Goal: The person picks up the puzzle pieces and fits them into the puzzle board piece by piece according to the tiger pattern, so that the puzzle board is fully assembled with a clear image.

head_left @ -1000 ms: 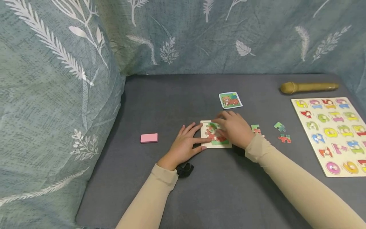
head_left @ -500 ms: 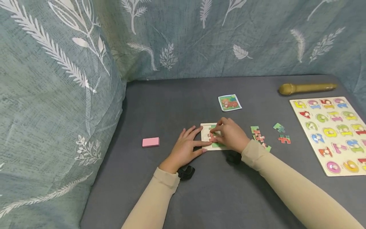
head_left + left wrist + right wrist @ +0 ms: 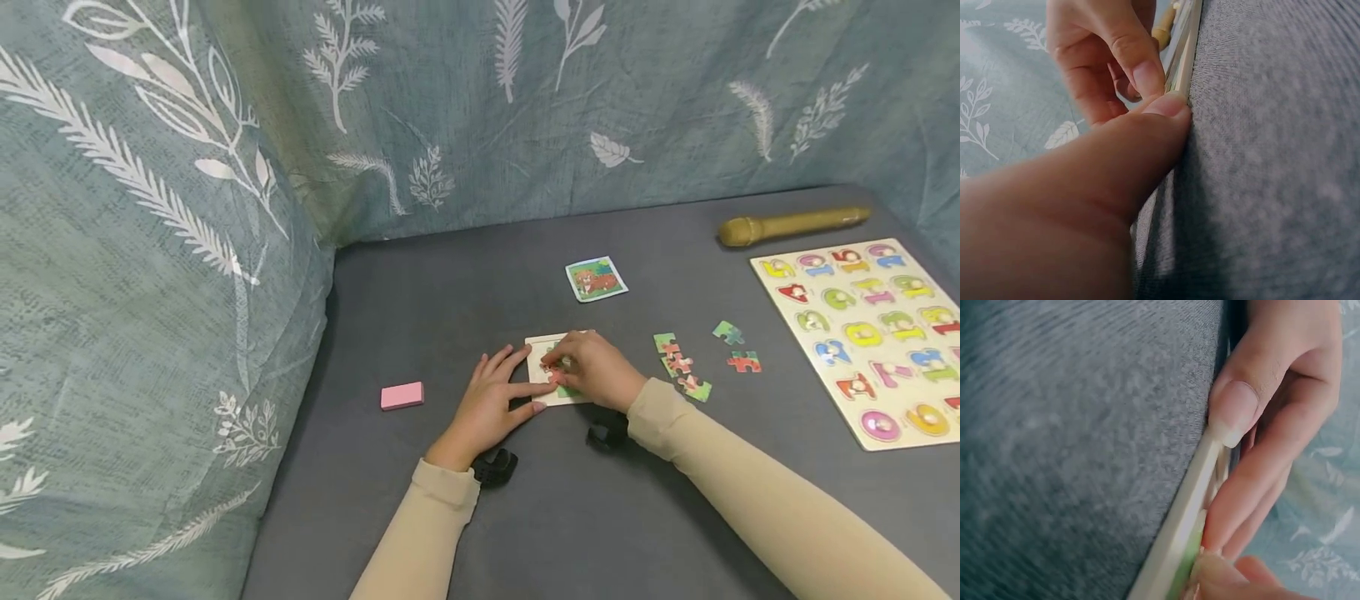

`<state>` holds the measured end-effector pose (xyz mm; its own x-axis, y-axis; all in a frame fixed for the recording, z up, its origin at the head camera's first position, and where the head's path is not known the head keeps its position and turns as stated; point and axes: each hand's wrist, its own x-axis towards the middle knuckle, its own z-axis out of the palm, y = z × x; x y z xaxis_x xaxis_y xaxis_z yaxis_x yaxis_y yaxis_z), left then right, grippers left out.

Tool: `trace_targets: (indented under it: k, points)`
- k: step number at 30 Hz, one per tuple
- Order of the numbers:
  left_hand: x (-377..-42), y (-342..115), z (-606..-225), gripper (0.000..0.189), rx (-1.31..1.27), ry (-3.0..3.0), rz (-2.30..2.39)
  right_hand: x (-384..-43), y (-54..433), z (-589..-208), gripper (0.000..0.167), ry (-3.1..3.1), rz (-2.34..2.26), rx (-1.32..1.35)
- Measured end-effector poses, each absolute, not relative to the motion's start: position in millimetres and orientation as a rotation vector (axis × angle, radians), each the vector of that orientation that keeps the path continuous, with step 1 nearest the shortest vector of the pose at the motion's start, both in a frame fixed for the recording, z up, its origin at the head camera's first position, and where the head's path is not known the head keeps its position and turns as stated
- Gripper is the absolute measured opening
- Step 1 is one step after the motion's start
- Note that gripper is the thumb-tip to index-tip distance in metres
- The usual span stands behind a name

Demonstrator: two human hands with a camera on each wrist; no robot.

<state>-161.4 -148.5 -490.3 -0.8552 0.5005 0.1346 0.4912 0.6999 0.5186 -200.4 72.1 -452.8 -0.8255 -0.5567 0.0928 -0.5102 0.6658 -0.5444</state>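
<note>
A small wooden puzzle tray [image 3: 534,367] lies on the dark table, holding red and green jigsaw pieces. My left hand [image 3: 487,408] spreads its straight fingers along the tray's left side; in the left wrist view, its thumb [image 3: 1169,106] presses the rim. Over the middle of the tray, my right hand [image 3: 600,371] pinches a puzzle piece [image 3: 553,375], mostly covered by the fingers. The right wrist view catches the right thumb [image 3: 1216,569] low in the frame, close to a green part of the puzzle [image 3: 1186,562]. The right hand hides the tray's right side.
Several loose jigsaw pieces [image 3: 677,364] lie right of the tray, with two more [image 3: 744,361] farther right. Behind it is a picture card [image 3: 597,279]. A pink block [image 3: 402,396] sits left. A number board [image 3: 847,367] and brown microphone-shaped object [image 3: 795,226] lie at right.
The right hand has come down onto the tray from just above it, and its fingers have drawn together on a piece. The left hand keeps its place while the head view has shifted.
</note>
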Motion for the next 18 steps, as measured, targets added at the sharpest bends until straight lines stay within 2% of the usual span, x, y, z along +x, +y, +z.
trace_targets:
  k: [18]
  points:
    - [-162.2, -147.8, -491.4, 0.033, 0.838, 2.894, 0.877, -195.6, 74.1, -454.8, 0.042, 2.755, -1.007, -0.821]
